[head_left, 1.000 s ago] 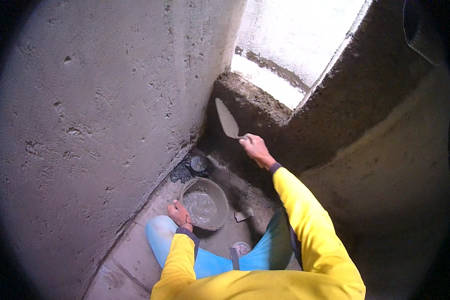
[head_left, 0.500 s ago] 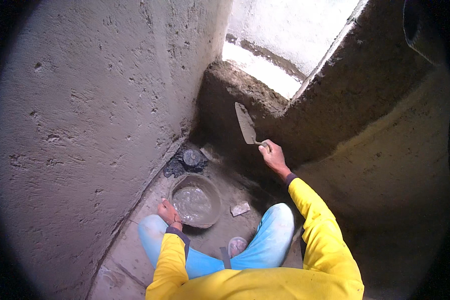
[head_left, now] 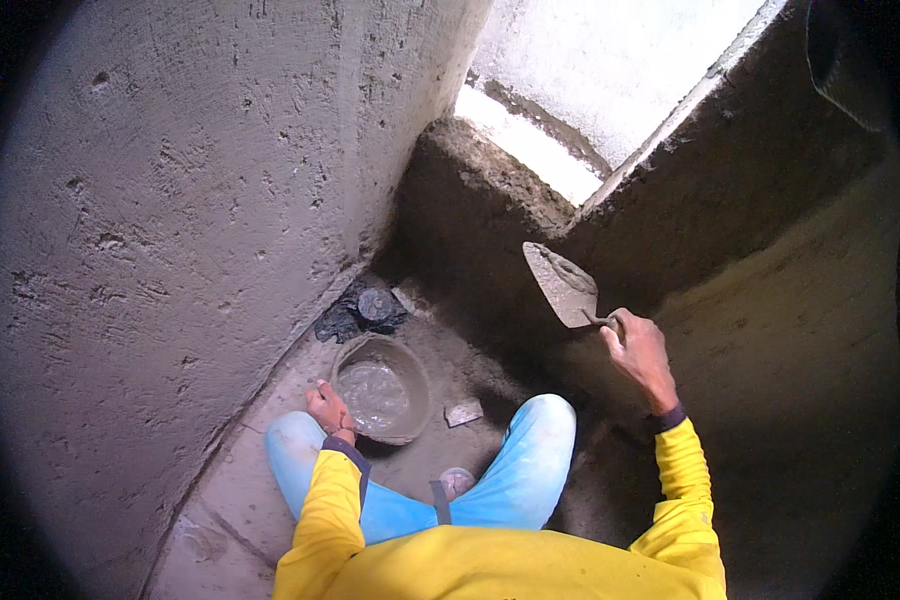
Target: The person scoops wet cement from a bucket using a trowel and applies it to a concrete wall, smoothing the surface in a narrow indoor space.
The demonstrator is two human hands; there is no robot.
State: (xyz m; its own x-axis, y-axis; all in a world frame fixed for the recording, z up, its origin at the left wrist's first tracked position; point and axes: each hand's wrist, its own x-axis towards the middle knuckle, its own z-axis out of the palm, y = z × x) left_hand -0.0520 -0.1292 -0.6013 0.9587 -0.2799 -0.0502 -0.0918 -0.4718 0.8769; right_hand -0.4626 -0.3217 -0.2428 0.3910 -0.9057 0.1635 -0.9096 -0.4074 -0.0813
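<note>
A pointing trowel with a lump of wet mortar on its blade is in my right hand. My fingers are wrapped round its handle, and the blade points up and left, in front of the dark wall. My left hand is closed at the left rim of a round basin, beside my left knee. Part of its grip is hidden. Grey wet mortar lies in the basin, which rests on the floor between my knees.
A rough plastered wall rises on the left. Past the basin lie a black plastic bag and a dark round object. A broken pale piece is right of the basin. A bright opening sits above a rough ledge.
My right hand has moved right and slightly nearer with the trowel, whose blade now shows a lump of mortar. The left hand stays at the basin's rim. The view has shifted slightly.
</note>
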